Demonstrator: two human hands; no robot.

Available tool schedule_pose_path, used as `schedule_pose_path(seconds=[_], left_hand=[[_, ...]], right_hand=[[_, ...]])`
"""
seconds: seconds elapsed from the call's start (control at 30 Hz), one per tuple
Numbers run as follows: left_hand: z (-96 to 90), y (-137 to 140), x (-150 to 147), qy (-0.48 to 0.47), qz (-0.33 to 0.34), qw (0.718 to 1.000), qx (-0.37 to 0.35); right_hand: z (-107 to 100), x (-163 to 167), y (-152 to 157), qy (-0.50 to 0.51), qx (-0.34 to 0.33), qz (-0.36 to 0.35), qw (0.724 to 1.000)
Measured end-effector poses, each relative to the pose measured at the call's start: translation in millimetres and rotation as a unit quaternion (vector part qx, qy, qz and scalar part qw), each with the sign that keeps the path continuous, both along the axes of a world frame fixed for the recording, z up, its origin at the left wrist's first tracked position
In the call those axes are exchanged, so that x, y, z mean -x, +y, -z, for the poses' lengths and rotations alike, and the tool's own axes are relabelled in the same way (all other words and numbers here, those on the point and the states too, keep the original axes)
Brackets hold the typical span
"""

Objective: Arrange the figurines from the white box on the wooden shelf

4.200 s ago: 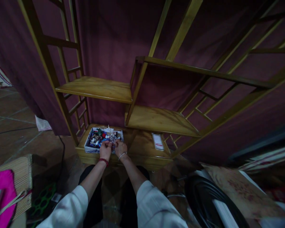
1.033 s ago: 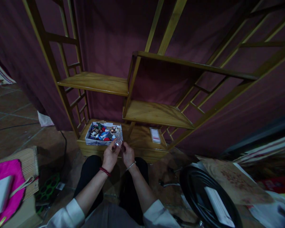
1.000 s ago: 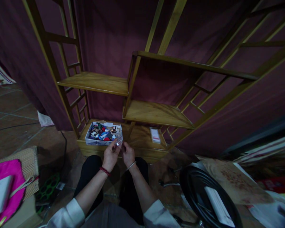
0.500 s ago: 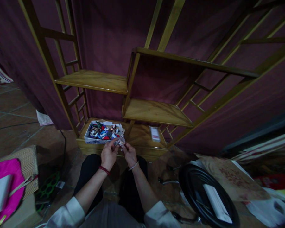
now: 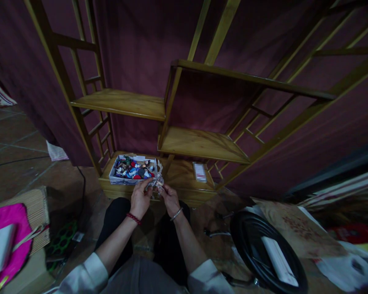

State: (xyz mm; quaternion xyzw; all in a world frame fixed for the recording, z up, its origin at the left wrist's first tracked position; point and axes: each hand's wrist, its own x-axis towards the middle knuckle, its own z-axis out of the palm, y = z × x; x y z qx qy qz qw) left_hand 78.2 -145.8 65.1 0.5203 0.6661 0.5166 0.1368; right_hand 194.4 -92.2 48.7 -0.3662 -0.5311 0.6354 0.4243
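Note:
A small clear plastic-looking object, shiny and crumpled in outline with a pale upright tip, is held between my two hands; its exact kind cannot be made out. My left hand, with a red bead bracelet on the wrist, pinches its left side. On its right side, the fingertips of my right hand close on it; that wrist bears a light bangle. Just beyond my left hand, an open box of small colourful figurines rests on the bottom shelf.
A wooden display rack with stepped shelves stands before me. A white card lies on its bottom board. To the right is a black round stool bearing a white package. A pink cloth and white device lie at left.
The clear object has turned slightly between my fingers and shifted a little to the right. My right hand has moved slightly right; the left stays nearly in place.

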Motion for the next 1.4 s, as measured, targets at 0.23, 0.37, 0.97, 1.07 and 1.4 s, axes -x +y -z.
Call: schedule_pose_path(seconds=[0.23,0.37,0.97,1.07,1.4], left_hand=[[5.2,1,4,-0.054,0.017,0.998,0.018],[10.3,4,6,-0.112,0.043,0.993,0.010],[11.3,4,6,-0.160,0.035,0.985,0.057],[8.7,2,5,-0.160,0.035,0.985,0.061],[-4.8,-5,-7,-0.119,0.044,0.990,0.057]], right_hand=[[1,-9,3,0.014,0.019,-0.031,0.999],[1,-14,6,0.023,0.041,-0.054,0.997],[-10,-22,0,0.079,0.099,-0.128,0.984],[-12,-21,-2,0.062,0.086,-0.104,0.989],[-16,-20,-13,0.061,0.067,-0.019,0.996]])
